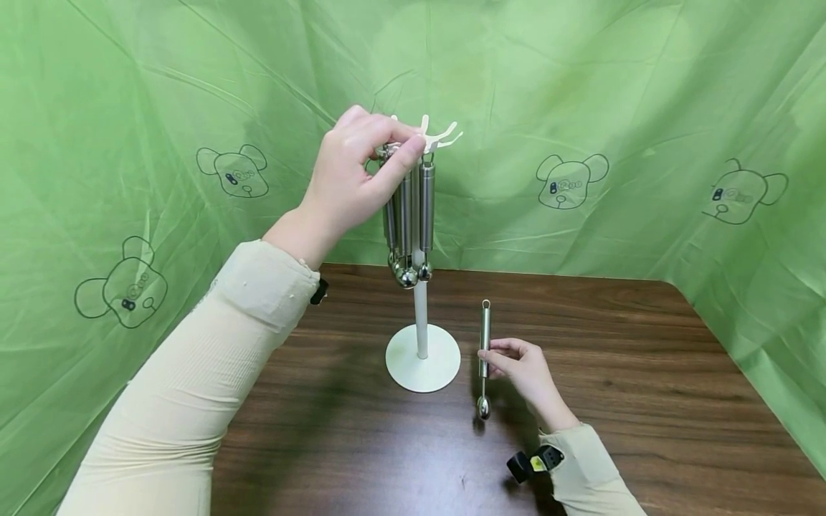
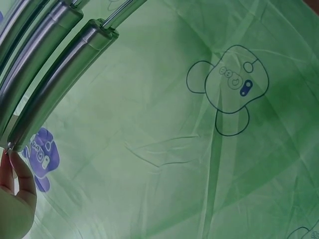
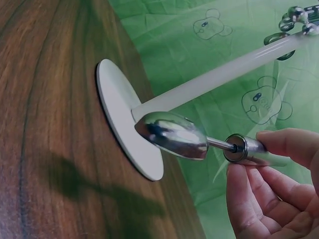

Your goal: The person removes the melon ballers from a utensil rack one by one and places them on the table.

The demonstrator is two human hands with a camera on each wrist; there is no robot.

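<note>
A white stand [image 1: 420, 308] carries several metal scoops [image 1: 405, 215] that hang by their end rings from its curved hooks [image 1: 442, 135]. At the top, my left hand [image 1: 361, 158] pinches between thumb and index finger at the ring end of one hanging scoop [image 2: 60, 84]; the fingers hide part of the hooks. Lower and right of the stand, my right hand [image 1: 525, 365] holds another scoop [image 1: 485, 333] by its steel handle, bowl downward and ring upward. Its shiny oval bowl [image 3: 172, 135] overlaps the white base in the right wrist view.
The stand's round white base [image 1: 439, 376] rests on a brown wooden table [image 1: 613, 358]. Green cloth [image 1: 497, 72] with printed bear heads encloses the back and sides. A black wrist camera [image 1: 519, 467] sits at the right cuff.
</note>
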